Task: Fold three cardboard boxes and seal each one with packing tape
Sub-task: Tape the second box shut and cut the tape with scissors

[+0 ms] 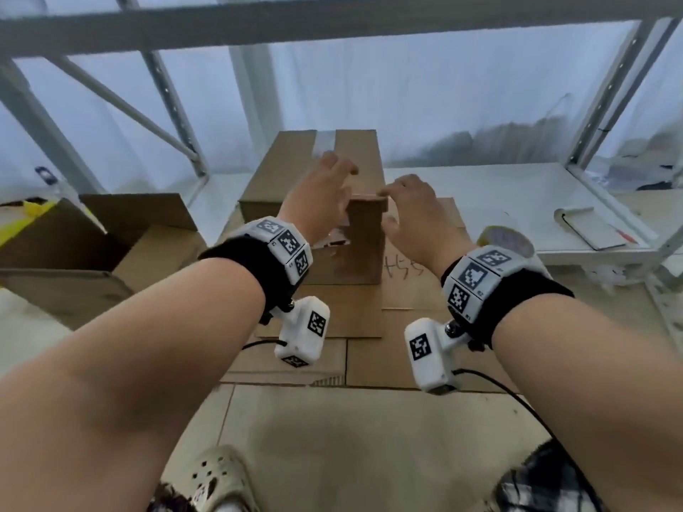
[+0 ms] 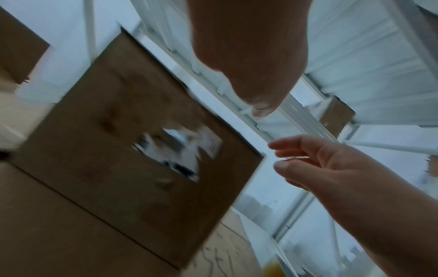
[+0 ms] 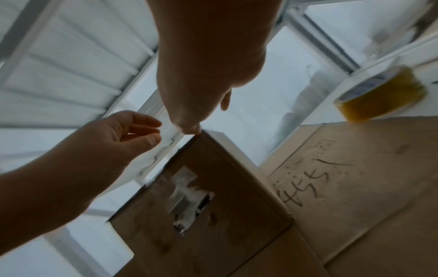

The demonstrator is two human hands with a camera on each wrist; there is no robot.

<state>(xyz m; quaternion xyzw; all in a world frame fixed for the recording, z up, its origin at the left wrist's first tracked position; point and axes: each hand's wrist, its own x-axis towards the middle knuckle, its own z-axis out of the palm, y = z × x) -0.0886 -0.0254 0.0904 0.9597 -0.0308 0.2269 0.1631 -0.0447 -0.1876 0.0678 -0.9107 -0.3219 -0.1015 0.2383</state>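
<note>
A small upright cardboard box (image 1: 364, 242) with a torn label (image 3: 187, 202) stands on flat cardboard, in front of a bigger brown box (image 1: 295, 171) that has clear tape along its top seam. My left hand (image 1: 343, 179) hovers above the small box's left top edge, fingers spread and loosely bent, holding nothing. My right hand (image 1: 391, 194) reaches in from the right. Its fingertips (image 3: 189, 128) rest on the small box's top corner without gripping it. A yellow tape roll (image 3: 381, 93) lies to the right, partly hidden behind my right wrist in the head view.
Flat cardboard sheets (image 1: 417, 290), one with handwriting, cover the floor under the boxes. An open box (image 1: 92, 253) sits at the left. A white metal rack's low shelf (image 1: 499, 194) carries a flat notebook-like item (image 1: 591, 227). My feet show at the bottom edge.
</note>
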